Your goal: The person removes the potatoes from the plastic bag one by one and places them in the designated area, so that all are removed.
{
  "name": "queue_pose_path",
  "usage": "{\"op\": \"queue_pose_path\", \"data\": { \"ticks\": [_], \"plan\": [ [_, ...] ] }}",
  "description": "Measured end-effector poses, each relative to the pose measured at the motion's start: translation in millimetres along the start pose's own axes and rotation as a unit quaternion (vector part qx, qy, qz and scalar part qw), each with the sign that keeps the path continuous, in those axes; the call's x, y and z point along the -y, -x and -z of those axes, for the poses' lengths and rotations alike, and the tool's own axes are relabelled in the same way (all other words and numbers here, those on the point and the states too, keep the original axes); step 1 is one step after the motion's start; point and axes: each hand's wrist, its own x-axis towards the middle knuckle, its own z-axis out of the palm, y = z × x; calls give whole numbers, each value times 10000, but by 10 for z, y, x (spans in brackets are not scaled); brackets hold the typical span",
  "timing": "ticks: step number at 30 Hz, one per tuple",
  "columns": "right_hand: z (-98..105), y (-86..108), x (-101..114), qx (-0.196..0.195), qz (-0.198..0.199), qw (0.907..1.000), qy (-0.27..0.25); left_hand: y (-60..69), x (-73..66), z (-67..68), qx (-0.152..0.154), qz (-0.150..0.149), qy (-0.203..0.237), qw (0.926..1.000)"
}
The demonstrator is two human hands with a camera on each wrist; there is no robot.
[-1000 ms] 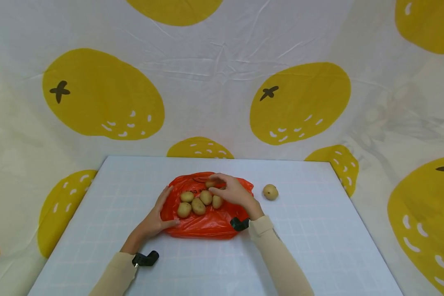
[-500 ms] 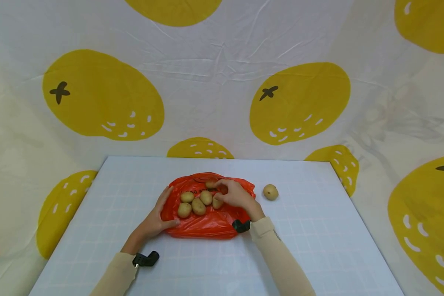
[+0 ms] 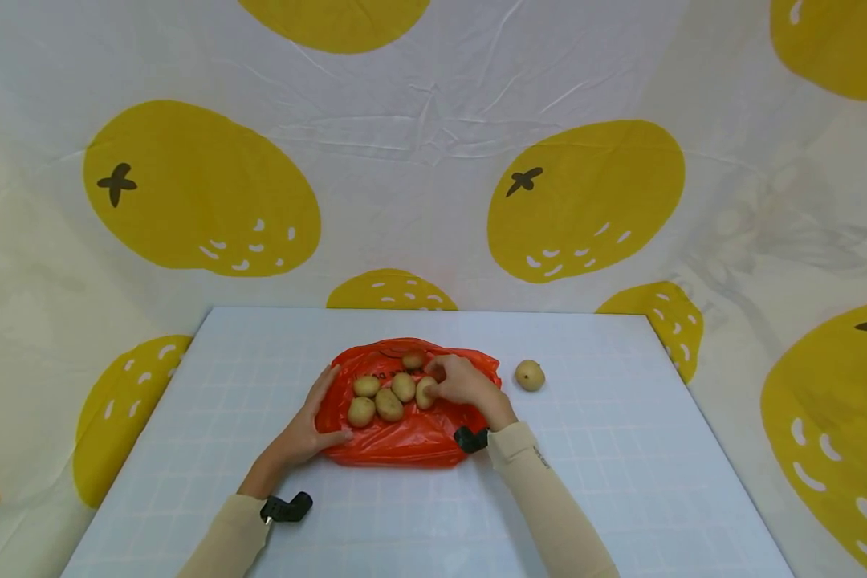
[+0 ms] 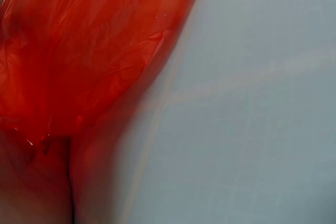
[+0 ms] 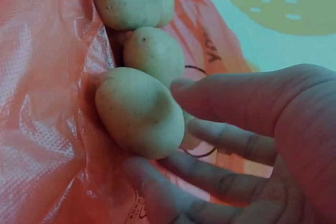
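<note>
Several potatoes point(image 3: 388, 405) lie grouped on a flattened red plastic bag point(image 3: 412, 452); a darker one point(image 3: 413, 360) is near its top edge. My left hand point(image 3: 299, 433) rests spread along the bag's left edge, thumb over the front corner. In the left wrist view, part of that hand point(image 4: 34, 187) shows beside the bag point(image 4: 89, 51). My right hand point(image 3: 466, 381) is at the rightmost potato of the group point(image 3: 425, 393). The right wrist view has the thumb and fingers of my right hand point(image 5: 247, 145) curved around one side of this potato point(image 5: 139, 113).
A single potato point(image 3: 530, 375) lies on the white table point(image 3: 621, 449), right of the bag. Behind the table hangs a pale cloth point(image 3: 405, 201) with large yellow fruit prints.
My right hand has moved down from the potato near the bag's top edge to the rightmost one of the group. My left hand has stayed at the bag's left edge.
</note>
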Motion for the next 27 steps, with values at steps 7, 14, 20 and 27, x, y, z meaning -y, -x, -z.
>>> {"op": "queue_pose_path", "data": {
  "ticks": [7, 14, 20, 27],
  "plan": [
    [-3, -59, -35, -55, 201, 9998, 25, -4, -13, -10, 1, -15, 72, 10000],
    [-8, -39, -90, 409, 409, 9981, 215, -1, -47, 2, -13, 47, 62, 10000],
    [-21, -22, -92, 422, 446, 9981, 111, -4, -44, 5, -17, 79, 40, 10000],
    [-63, -36, -125, 329, 517, 9981, 102, -6, -27, 10, -13, 54, 72, 10000]
  ]
}}
